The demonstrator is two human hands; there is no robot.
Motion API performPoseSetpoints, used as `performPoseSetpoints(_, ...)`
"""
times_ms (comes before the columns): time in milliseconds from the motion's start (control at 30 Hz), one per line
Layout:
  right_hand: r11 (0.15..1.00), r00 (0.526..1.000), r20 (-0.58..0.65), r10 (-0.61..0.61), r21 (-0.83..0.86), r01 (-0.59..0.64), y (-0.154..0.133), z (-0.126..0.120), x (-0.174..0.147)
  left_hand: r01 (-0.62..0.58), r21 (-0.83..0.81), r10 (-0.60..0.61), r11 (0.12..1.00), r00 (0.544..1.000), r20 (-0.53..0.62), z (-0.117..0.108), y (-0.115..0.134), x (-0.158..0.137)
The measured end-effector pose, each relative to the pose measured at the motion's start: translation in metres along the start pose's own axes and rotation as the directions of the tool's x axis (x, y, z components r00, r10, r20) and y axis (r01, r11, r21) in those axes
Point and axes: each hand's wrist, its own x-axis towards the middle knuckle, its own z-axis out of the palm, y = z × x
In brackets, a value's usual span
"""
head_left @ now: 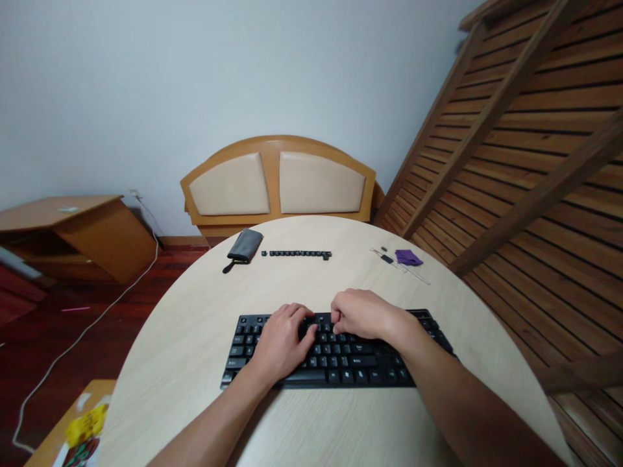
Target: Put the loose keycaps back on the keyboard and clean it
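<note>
Keyboard (341, 360) lay flat on the near half of the desk (195, 331), both hands over its upper rows. The left hand (282, 337) rested across it, fingers bent, thumb spread from the forefinger, nothing visible between them. The right hand (363, 313) was curled in near it, over the far rows; its fingertips were partly hidden, so whether it pinched anything could not be told. The step in hand seemed to be work on single keys near the far edge, though whether one was being fitted or freed was unclear. The next move, by my judgement, called for fine, straight fingertip work that spared the neighbouring keys. Farther out, loose keys (298, 253) lay in a row, a pouch (246, 245) to their left, a purple cloth (407, 258) well to their right. Past the desk stood a headboard (272, 175).
</note>
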Motion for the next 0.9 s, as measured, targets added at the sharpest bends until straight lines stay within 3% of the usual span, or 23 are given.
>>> performPoseSetpoints(400, 0.993, 0.999, -0.036, 0.020, -0.119, -0.024, -0.021, -0.001, -0.011, -0.008, -0.006, 0.008, 1.000, 1.000, -0.007, 0.000, 0.000, 0.001)
performPoseSetpoints(900, 0.998, 0.999, -0.028, -0.042, -0.042, 0.041, -0.001, 0.008, 0.003, -0.010, 0.004, 0.010, 1.000, 1.000, -0.004, 0.001, -0.001, 0.000)
